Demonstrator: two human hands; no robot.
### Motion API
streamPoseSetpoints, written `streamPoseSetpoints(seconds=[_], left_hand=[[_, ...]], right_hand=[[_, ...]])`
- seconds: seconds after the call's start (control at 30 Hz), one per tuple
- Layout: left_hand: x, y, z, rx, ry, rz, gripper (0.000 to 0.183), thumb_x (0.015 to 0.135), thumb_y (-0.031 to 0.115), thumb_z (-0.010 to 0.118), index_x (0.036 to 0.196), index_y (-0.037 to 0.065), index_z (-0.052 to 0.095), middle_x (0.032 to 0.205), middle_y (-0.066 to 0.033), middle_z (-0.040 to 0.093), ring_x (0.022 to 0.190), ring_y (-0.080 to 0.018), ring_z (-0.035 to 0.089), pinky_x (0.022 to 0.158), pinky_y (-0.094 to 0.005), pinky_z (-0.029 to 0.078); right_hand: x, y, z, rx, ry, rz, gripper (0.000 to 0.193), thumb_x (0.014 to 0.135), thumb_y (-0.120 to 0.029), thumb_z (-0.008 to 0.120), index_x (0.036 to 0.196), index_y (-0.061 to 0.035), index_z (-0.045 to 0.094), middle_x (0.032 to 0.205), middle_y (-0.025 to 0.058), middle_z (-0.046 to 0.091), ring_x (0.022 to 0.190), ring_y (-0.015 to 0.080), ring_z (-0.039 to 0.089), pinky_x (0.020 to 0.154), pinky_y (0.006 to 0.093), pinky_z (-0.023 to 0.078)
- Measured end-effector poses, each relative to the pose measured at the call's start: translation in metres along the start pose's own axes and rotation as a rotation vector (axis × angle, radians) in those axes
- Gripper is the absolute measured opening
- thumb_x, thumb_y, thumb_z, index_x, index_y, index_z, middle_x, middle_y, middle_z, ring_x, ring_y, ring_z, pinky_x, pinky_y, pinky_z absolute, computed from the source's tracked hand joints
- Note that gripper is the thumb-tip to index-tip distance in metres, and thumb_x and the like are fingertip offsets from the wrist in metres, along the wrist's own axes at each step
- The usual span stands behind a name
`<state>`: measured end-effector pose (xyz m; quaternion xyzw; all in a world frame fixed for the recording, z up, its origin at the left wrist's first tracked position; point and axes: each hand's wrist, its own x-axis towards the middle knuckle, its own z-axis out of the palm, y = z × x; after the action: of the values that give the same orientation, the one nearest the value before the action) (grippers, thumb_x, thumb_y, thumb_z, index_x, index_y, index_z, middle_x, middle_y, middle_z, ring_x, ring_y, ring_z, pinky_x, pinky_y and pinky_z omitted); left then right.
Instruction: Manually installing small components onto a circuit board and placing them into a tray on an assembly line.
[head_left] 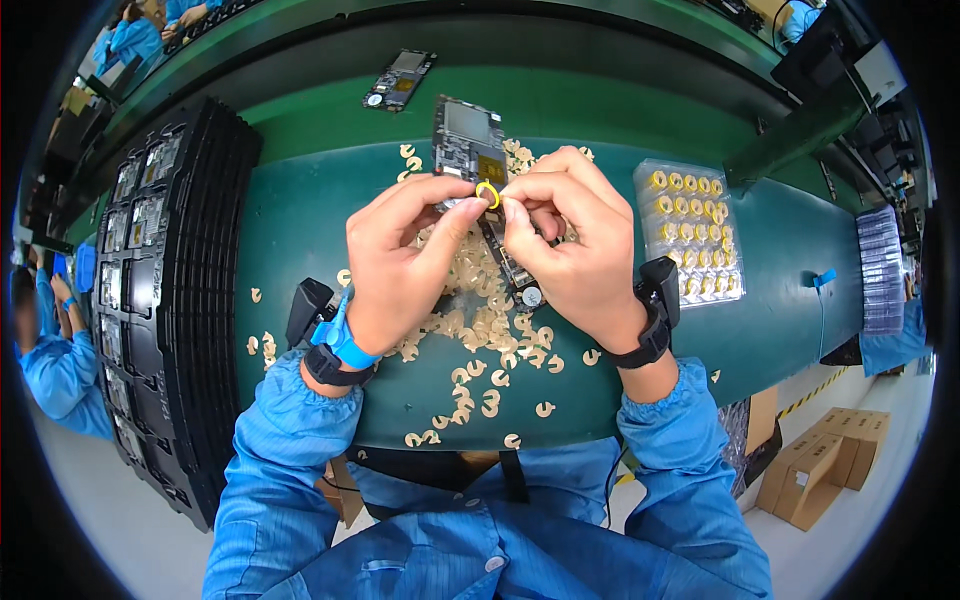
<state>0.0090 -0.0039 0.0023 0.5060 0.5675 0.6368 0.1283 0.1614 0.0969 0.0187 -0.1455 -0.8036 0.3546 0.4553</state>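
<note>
Above the middle of the bench, a small yellow ring (pixel 484 187) is pinched between the fingertips of both hands. My left hand (pixel 395 250) is closed on its left side, thumb against forefinger. My right hand (pixel 580 235) is likewise closed at the ring's right edge. Just beyond the fingertips is a dark circuit board (pixel 466 122) with a grey square part, partly hidden by my hands. Another narrow board section (pixel 512 268) with a round silver part shows between the hands; whether the two are joined I cannot tell. Pale C-shaped pieces (pixel 480 320) lie scattered beneath.
A clear tray (pixel 652 235) holding rows of yellow rings stands on the right of the green bench (pixel 300 200). Another circuit board (pixel 399 80) lies on the far ledge. Stacked black trays (pixel 170 330) with boards rise at the left. Cardboard boxes (pixel 820 465) sit on the floor.
</note>
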Motion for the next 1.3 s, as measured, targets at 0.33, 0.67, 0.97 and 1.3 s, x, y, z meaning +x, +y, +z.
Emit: streamPoseSetpoints(seconds=[0.33, 0.67, 0.97, 1.3], left_hand=[[-0.002, 0.002, 0.001, -0.039, -0.097, 0.066, 0.016, 0.092, 0.004, 0.073, 0.105, -0.005, 0.074, 0.094, -0.0138, 0.074, 0.079, -0.0192, 0.072, 0.069, -0.0291, 0.056], [-0.002, 0.010, -0.002, 0.052, -0.073, 0.046, 0.014, 0.097, 0.001, 0.065, 0.107, -0.006, 0.072, 0.092, -0.0118, 0.073, 0.077, -0.0136, 0.067, 0.067, -0.0270, 0.052], [0.001, 0.000, -0.007, 0.111, -0.019, 0.151, 0.012, 0.098, 0.002, 0.066, 0.105, -0.006, 0.072, 0.094, -0.0146, 0.073, 0.078, -0.0173, 0.068, 0.069, -0.0278, 0.052], [0.001, 0.006, -0.006, -0.454, -0.110, -0.251, 0.018, 0.102, 0.010, 0.066, 0.106, -0.007, 0.072, 0.094, -0.0080, 0.075, 0.084, -0.0126, 0.069, 0.077, -0.0274, 0.057]], right_hand=[[-0.001, 0.002, 0.002, -0.038, 0.024, -0.136, 0.016, 0.079, 0.006, 0.076, 0.092, 0.0001, 0.069, 0.088, 0.0069, 0.061, 0.063, 0.0124, 0.054, 0.054, 0.0268, 0.044], [0.000, -0.003, 0.002, 0.017, 0.051, -0.120, 0.016, 0.078, 0.007, 0.076, 0.091, 0.0003, 0.070, 0.088, 0.0057, 0.061, 0.059, 0.0078, 0.049, 0.052, 0.0238, 0.040], [0.006, -0.009, -0.002, 0.036, 0.019, 0.043, 0.017, 0.082, -0.001, 0.082, 0.096, -0.0010, 0.075, 0.084, 0.0037, 0.062, 0.058, 0.0050, 0.042, 0.052, 0.0234, 0.034], [0.003, 0.006, -0.005, -0.175, 0.052, -0.337, 0.021, 0.080, 0.007, 0.078, 0.100, 0.0002, 0.075, 0.089, 0.0105, 0.068, 0.072, 0.0224, 0.067, 0.061, 0.0312, 0.052]])
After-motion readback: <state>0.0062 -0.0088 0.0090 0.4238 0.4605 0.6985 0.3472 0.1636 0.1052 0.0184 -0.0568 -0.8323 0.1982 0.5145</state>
